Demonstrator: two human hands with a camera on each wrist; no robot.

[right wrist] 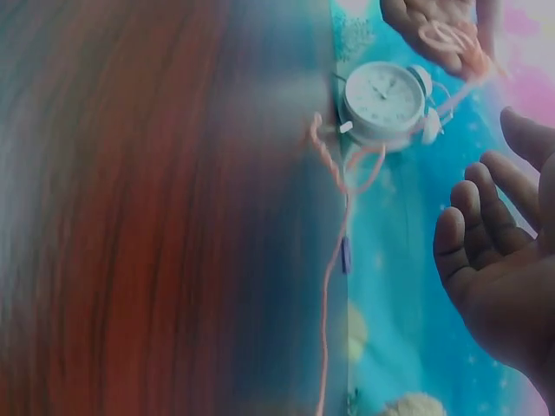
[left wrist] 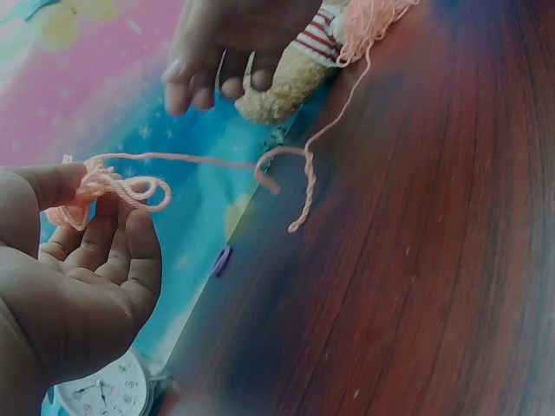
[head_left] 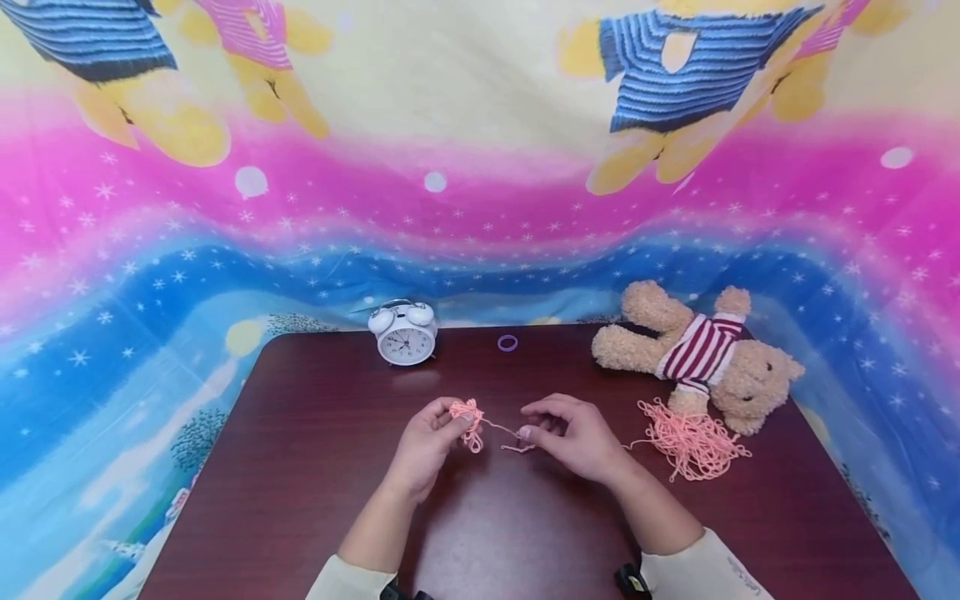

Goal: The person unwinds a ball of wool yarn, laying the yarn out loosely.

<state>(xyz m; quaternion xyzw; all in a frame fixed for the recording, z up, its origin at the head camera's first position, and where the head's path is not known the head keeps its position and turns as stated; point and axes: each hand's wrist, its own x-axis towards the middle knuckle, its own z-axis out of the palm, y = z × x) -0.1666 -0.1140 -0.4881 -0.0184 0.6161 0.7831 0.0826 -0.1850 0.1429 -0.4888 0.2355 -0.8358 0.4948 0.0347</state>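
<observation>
My left hand (head_left: 420,446) pinches a small looped bundle of peach yarn (head_left: 468,425) between thumb and fingers, its loops sticking out past the fingertips. From the bundle a single strand runs toward my right hand (head_left: 573,437). In the right wrist view that hand (right wrist: 503,251) has relaxed fingers, the thumb apart from them, with nothing between. Near it, the strand's loose end and a short twisted piece of yarn (left wrist: 309,186) show in the left wrist view. A thin strand leads on from there to a loose peach yarn pile (head_left: 693,442) at the right.
A teddy bear (head_left: 701,354) in a striped shirt lies at the back right, touching the yarn pile. Toward the back edge of the dark wooden table (head_left: 300,467) stand a white alarm clock (head_left: 405,337) and a purple ring (head_left: 507,343). A printed cloth (head_left: 480,217) hangs behind.
</observation>
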